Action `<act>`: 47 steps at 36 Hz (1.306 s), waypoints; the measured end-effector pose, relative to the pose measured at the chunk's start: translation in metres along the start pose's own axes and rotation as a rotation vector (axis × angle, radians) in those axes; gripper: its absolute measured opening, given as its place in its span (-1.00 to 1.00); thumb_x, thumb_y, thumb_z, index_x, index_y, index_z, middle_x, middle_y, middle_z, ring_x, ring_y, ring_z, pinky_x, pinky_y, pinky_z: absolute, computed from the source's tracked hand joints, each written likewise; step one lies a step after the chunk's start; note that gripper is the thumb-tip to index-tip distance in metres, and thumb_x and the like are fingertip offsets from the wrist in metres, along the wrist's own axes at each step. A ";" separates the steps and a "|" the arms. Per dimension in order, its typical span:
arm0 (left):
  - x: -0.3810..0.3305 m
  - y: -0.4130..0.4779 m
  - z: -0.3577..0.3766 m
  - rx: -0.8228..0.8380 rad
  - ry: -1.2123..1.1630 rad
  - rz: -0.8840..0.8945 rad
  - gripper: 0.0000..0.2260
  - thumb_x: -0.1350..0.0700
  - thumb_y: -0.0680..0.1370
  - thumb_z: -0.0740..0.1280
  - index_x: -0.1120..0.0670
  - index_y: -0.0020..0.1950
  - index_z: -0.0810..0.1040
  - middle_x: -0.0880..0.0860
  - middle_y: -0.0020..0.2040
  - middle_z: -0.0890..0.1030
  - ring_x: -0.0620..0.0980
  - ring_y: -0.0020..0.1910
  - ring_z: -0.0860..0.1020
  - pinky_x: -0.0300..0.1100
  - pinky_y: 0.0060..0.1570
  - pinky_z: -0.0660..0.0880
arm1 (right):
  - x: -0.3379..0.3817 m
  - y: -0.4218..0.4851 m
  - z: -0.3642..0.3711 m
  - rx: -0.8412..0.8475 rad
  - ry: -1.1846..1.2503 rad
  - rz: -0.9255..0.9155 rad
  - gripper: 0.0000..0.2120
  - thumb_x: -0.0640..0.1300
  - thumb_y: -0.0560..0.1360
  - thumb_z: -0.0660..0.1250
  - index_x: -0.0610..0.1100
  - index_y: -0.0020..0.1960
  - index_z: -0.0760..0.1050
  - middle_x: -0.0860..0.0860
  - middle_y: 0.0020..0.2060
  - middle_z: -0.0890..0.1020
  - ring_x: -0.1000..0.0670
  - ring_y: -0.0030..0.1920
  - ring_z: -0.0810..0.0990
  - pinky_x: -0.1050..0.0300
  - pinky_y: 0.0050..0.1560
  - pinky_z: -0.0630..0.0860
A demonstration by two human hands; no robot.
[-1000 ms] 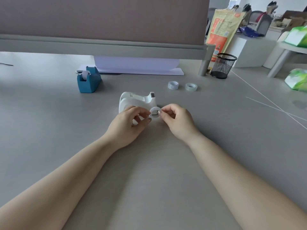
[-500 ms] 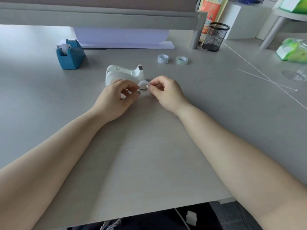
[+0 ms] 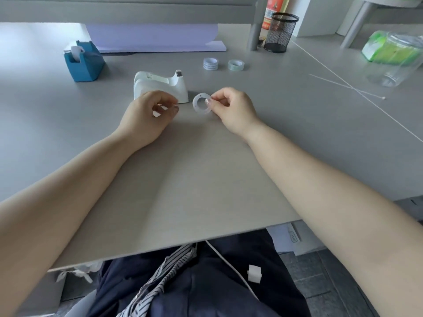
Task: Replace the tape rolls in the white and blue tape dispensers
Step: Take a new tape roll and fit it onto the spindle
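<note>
You sit at a pale grey desk (image 3: 206,179) under soft daylight. A grey partition (image 3: 128,10) on a round post (image 3: 253,30) backs it, a second table's leg (image 3: 353,26) stands right, and dark floor tiles (image 3: 325,282) show below.

left hand (image 3: 146,115): fingers curled in over something small and white; what it is cannot be told
white dispenser (image 3: 160,86): near lower edge covered by the left hand's knuckles
ring (image 3: 202,103): right rim hidden behind the fingertips of the right hand (image 3: 231,108)
blue dispenser (image 3: 83,61): roll inside mostly sunk below its walls
orange packet (image 3: 273,10): cut by the top edge, print unreadable
clear tub (image 3: 396,56): runs off the right edge, blurred
</note>
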State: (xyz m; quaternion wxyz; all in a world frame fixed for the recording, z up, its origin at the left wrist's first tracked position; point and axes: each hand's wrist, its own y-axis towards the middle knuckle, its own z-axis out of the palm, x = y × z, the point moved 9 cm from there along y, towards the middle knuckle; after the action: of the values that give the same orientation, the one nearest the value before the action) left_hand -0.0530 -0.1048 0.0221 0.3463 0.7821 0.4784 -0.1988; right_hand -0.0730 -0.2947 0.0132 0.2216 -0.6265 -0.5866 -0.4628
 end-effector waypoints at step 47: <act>-0.147 -0.221 0.075 0.760 -0.126 0.313 -0.84 -0.04 0.47 0.40 -0.08 0.03 0.58 -0.16 -0.04 0.54 -0.21 -0.07 0.54 -0.32 -0.02 0.49 | -0.015 -0.091 -0.081 -0.113 0.110 0.129 -0.92 -0.10 0.48 0.35 -0.07 -0.18 0.53 -0.09 -0.24 0.62 0.01 -0.28 0.54 0.14 -0.10 0.47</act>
State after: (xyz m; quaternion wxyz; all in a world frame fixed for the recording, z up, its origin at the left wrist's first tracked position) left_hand -0.3148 -0.1826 -0.0125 0.0877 0.9039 0.2238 -0.3537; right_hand -0.1829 -0.3497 0.0145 0.2472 -0.6480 -0.5051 -0.5137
